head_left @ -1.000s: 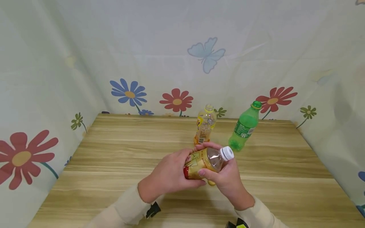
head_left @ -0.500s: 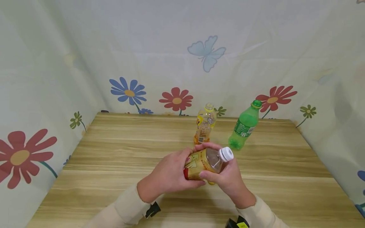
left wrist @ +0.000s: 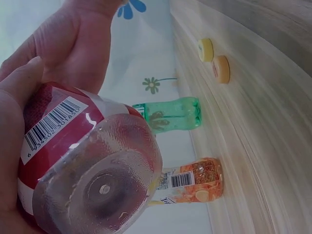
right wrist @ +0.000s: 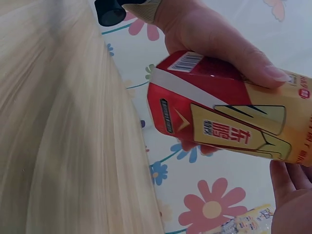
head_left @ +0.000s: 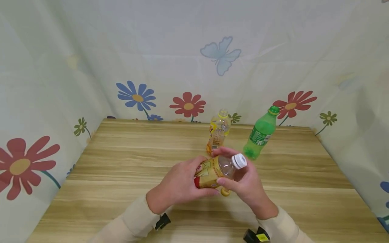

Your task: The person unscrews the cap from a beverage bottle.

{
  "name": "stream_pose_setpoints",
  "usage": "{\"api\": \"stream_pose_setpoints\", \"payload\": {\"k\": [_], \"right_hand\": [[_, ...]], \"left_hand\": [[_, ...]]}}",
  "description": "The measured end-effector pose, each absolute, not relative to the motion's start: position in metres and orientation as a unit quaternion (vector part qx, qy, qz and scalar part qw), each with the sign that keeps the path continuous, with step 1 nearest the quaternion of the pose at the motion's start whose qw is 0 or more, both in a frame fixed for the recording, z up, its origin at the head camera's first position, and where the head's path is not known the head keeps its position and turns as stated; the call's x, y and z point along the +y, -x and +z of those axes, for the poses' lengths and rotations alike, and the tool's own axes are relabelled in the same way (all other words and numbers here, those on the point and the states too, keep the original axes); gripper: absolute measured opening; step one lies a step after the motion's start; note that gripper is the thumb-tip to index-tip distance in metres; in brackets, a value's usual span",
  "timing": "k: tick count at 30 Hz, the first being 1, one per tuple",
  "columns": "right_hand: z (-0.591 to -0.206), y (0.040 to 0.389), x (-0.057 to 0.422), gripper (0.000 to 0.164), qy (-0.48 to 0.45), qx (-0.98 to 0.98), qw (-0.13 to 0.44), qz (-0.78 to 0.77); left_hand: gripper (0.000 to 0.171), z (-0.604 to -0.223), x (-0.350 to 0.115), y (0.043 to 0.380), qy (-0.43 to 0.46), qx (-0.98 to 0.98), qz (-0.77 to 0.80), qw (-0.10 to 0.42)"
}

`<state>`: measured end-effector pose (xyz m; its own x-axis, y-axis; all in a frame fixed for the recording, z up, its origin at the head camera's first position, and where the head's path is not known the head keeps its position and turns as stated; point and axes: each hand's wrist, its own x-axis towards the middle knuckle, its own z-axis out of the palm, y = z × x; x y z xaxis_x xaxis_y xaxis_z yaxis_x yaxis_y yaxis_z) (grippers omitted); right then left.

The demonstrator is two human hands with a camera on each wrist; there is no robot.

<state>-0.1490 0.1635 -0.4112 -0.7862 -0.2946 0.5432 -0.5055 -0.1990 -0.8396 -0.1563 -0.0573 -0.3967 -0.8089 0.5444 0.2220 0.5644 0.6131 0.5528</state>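
Both hands hold a plastic drink bottle [head_left: 209, 173] with a red and gold label, tilted above the table. Its white cap [head_left: 239, 161] is on and points right. The left hand [head_left: 179, 184] grips the lower part; in the left wrist view the clear base [left wrist: 102, 185] faces the camera. Around the shoulder below the cap curls the right hand [head_left: 250, 185], thumb in front and fingers behind. Only part of the right hand [right wrist: 295, 202] shows in the right wrist view. Behind them stands an uncapped clear bottle [head_left: 219, 130] with a yellow-orange label.
A green bottle [head_left: 260, 133] stands at the back right of the wooden table [head_left: 136, 152]. A yellow cap [left wrist: 206, 50] and an orange cap [left wrist: 222, 69] lie on the tabletop. Flower-printed cloth [head_left: 164, 60] encloses the back and sides.
The right hand has shifted slightly up and right around the bottle's shoulder, its fingers a little more spread. The bottle has tipped and risen slightly. More of a yellow cap shows beneath.
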Motion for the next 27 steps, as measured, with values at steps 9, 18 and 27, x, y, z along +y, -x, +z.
{"api": "stream_pose_setpoints", "payload": {"k": [9,18,27], "right_hand": [[-0.401,0.156,0.177,0.059,-0.344,-0.614,0.135,0.698],[-0.381,0.159,0.192,0.031,-0.295,-0.703,0.191,0.619],[-0.363,0.157,0.2,0.018,-0.242,-0.799,0.187,0.518]], "left_hand": [[0.077,-0.401,-0.06,0.16,0.295,-0.905,-0.306,0.022],[0.078,-0.403,-0.061,0.164,0.287,-0.912,-0.292,0.021],[0.076,-0.4,-0.061,0.165,0.281,-0.915,-0.29,0.016]]}}
